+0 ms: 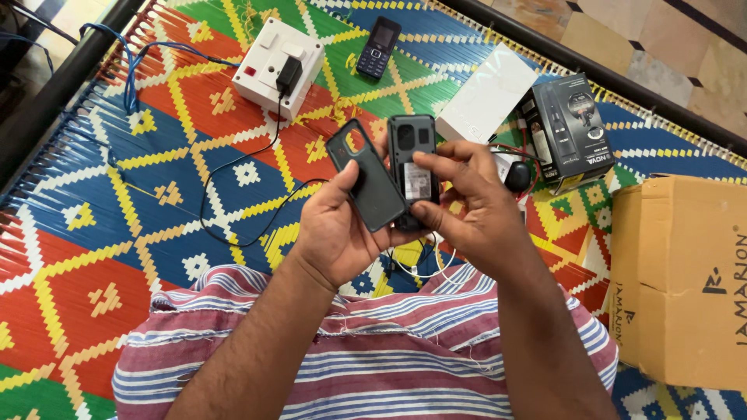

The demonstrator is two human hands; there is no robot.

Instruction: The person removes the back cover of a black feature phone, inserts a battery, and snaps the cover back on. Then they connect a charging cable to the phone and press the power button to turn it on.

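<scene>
Dark back cover (pixel 367 180), open phone (pixel 412 159)

White (pixel 487 94), black (pixel 566 131) (and cardboard (pixel 685 280)) boxes

Both forearms bare, entering from bottom edge, converging at frame ctr, raised over lap. Left hand (pixel 338 225): palm up, fingers curled, thumb pressed across top, closed in a grip. Right hand (pixel 475 206): back to camera, wrist bent inward, thumb and forefinger pinched, other fingers folded. Hands touch at the fingertips.
</scene>
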